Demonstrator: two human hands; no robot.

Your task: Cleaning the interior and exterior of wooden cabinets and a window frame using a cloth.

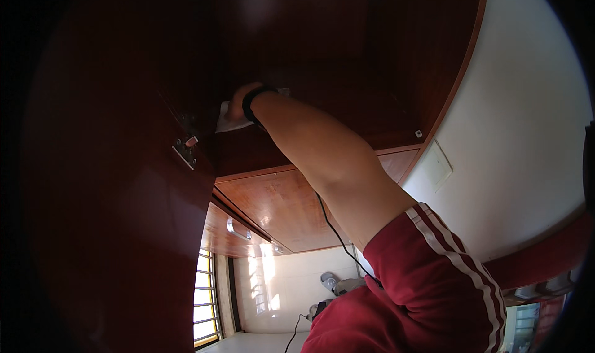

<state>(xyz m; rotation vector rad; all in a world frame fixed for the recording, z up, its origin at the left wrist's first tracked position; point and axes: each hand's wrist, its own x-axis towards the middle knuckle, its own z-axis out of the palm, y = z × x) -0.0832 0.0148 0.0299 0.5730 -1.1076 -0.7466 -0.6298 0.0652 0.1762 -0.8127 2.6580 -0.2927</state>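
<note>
My right hand (241, 103), dim and blurred, reaches into a dark reddish-brown wooden cabinet (325, 116). It rests on a white cloth (228, 120) on the bottom board, near the left side. Parts of the cloth show on both sides of the wrist. A black band (251, 103) circles that wrist. The fingers are too dark to tell whether they grip the cloth. My left hand is out of view.
A cabinet door with a metal hinge (185, 153) fills the left. Lower wooden fronts (274, 209) lie below, one with a metal handle (238, 229). A black cable (332, 225) hangs beside my arm. A barred window (206, 297) is at lower left, a white wall (520, 144) at right.
</note>
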